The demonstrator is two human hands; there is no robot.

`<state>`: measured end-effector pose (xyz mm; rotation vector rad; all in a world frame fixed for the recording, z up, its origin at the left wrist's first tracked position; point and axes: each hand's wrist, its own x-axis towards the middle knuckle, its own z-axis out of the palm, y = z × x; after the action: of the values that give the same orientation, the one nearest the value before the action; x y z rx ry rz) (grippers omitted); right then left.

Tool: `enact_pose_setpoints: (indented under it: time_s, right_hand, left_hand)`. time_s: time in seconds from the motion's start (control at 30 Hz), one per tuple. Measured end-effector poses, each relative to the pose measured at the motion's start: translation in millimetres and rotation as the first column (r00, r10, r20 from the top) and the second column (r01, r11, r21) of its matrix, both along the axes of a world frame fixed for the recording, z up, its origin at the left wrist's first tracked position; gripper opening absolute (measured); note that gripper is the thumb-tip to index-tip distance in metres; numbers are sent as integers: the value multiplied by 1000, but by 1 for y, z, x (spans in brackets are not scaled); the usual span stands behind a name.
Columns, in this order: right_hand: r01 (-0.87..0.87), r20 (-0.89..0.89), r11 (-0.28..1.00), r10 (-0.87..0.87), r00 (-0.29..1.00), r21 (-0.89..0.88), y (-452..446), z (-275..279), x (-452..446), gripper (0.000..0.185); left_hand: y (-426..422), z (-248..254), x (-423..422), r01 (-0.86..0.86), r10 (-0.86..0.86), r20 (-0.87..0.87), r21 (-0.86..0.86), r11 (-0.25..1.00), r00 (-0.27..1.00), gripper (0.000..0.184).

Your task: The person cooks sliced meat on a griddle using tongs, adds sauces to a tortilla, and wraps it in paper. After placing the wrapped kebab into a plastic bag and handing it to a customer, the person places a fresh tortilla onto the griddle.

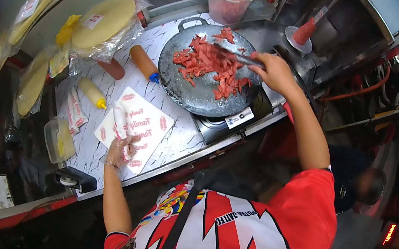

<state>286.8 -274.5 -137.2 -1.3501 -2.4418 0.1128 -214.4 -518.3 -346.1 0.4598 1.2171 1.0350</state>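
My right hand [274, 73] is closed round a long dark metal utensil [244, 58]. Its working end, blurred and partly buried, is among shredded red meat [206, 61] on a round black griddle [178, 93]. I cannot tell whether it is a spatula or tongs. In a clear plastic glove, my left hand [122, 151] grips the lower end of a white paper-wrapped roll [121, 121]. Beneath the roll lies a sheet of printed paper [151, 140] on the marble-patterned counter [177, 134].
Left of the griddle lie an orange sauce bottle [143, 63] and a yellow sauce bottle [92, 93]. Another wrapped roll [76, 111] rests near an open plastic tub [58, 139]. Behind stands a meat bucket [228, 6]; a meat cone [304, 32] is at right. Bagged flatbreads [102, 22] hang left.
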Motion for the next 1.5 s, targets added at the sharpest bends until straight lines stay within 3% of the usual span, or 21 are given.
enact_pose_setpoints:
  time_s: [0.13,0.17,0.23,0.33,0.43,0.53,0.67,0.7,0.77,0.83,0.9,0.93,1.0,1.1,1.17,1.3,1.37,1.4,1.5]
  right_hand:
    - [45,8,996,-45,999,-73,5,59,18,35]
    - [67,-31,992,-71,997,-104,21,56,25,36]
    - [87,1,996,-87,996,22,50,42,25,38]
    - [152,-178,984,-133,975,98,77,-19,13,39]
    - [116,-47,993,-116,992,-3,31,-17,1,38]
    - [101,-59,993,-104,993,-56,-4,20,1,37]
    - [92,-221,995,-100,970,-49,-42,18,-69,39]
    - [14,-233,999,-25,972,-47,-44,-7,-85,38]
    - [2,-83,999,-6,997,-46,-56,-24,-95,36]
    - [77,-152,997,-80,985,-26,-49,-33,-58,35]
    - [138,-147,990,-139,979,-20,-60,-4,-19,34]
    - [218,-228,971,-234,945,-95,-73,8,-1,38]
    - [234,-167,966,-251,954,-110,-103,30,33,40]
    - [252,-199,889,-345,917,-381,-137,-3,39,42]
    - [85,-248,991,-107,963,-99,-124,-44,14,39]
    - [248,-188,969,-242,952,10,-73,-25,12,33]
    - [256,-330,966,-232,915,30,-61,-6,15,34]
    - [282,-279,957,-254,926,64,-54,-11,17,35]
    - [171,-160,985,-165,973,23,-61,-38,5,35]
  left_hand:
    - [-2,0,2,-19,19,-6,-7,1000,1000,40]
    - [-2,-2,1,-14,13,-7,-2,1000,1000,40]
    - [-1,-1,2,-7,7,0,-1,1000,1000,39]
    - [-1,1,0,23,-22,40,-11,1000,999,39]
    - [0,2,-1,18,-16,55,-27,999,998,39]
    - [-3,0,-2,12,-13,69,15,1000,998,39]
    - [-1,1,-5,87,-87,56,11,996,995,39]
    - [0,2,-6,109,-109,60,11,994,992,39]
    - [2,5,-7,130,-129,43,-13,992,991,39]
    - [-2,7,-8,148,-147,40,-23,989,988,38]
    - [-2,7,-9,158,-157,52,-9,987,986,38]
    - [-1,5,-9,175,-175,47,3,985,983,38]
    - [0,2,-13,206,-206,30,24,978,978,37]
    - [2,3,-13,188,-187,77,-17,982,979,36]
    - [1,9,-12,212,-211,48,-14,977,976,35]
    - [3,16,-9,240,-240,7,-42,970,971,34]
    - [3,7,-11,211,-211,11,-6,977,977,34]
    - [0,3,-12,200,-200,16,6,980,980,34]
    - [0,17,-5,172,-172,0,-25,985,985,34]
